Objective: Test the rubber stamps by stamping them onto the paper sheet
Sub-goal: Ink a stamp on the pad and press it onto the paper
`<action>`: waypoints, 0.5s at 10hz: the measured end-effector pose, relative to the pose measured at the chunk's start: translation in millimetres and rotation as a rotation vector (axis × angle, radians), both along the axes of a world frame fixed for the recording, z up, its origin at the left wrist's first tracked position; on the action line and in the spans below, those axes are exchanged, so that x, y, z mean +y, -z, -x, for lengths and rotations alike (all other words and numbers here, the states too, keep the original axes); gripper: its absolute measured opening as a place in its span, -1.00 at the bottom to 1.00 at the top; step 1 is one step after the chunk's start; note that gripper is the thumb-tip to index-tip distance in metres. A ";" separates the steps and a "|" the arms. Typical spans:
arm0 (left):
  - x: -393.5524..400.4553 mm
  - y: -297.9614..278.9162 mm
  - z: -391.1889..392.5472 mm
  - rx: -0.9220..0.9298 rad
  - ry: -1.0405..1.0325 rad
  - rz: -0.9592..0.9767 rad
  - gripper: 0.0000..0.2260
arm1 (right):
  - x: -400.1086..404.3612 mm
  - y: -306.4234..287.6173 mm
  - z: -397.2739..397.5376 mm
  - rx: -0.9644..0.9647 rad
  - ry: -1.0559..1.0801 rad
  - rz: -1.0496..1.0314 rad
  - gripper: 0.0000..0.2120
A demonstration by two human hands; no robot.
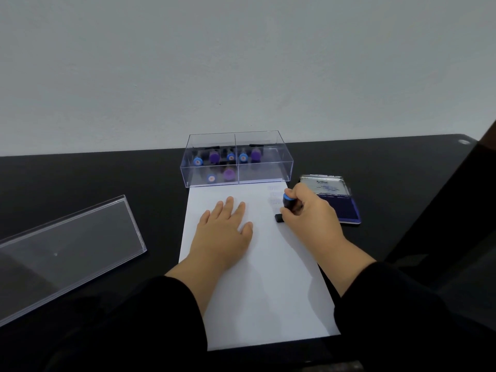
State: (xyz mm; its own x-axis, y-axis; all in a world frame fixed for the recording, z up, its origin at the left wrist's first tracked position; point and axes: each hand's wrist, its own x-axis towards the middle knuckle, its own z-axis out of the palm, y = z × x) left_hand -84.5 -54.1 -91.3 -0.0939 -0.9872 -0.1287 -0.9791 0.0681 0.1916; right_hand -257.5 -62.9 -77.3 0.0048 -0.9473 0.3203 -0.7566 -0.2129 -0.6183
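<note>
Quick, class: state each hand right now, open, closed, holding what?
Left hand: open, flat on the paper sheet.
Right hand: closed on a rubber stamp.

Matt white paper sheet (257, 277); clear glossy plastic box (237, 159); matt black table (80, 178).

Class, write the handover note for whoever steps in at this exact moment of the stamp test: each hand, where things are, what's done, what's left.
Left hand: open, flat on the paper sheet, steadying it.
Right hand: shut on a blue-capped stamp, its base at the sheet's right edge.
Ink pad: open, right of the sheet.
Clear box: at the sheet's far end, seven stamps inside; its lid lies to the left.
Done: a few faint prints in the upper right corner.
Left: finish this print, then test the boxed stamps; whether any are already tested cannot be told.
</note>
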 end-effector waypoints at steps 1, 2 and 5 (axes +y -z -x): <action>0.2 0.1 -0.3 0.004 -0.003 0.007 -0.51 | 2.4 -0.1 -2.2 0.035 0.005 0.027 -0.86; -0.1 1.2 -0.4 0.008 -0.004 0.012 -0.51 | 3.7 1.2 -1.5 0.038 0.015 0.050 -0.86; 0.2 0.9 -0.5 0.003 0.000 0.011 -0.51 | 2.5 0.6 0.8 -0.050 0.057 0.010 -0.85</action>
State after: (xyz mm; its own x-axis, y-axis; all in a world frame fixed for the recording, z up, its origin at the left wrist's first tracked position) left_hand -84.0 -53.9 -92.2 -0.0940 -0.9886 -0.1178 -0.9786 0.0700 0.1933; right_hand -258.3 -60.4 -77.9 -0.0652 -0.9422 0.3285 -0.7357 -0.1770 -0.6537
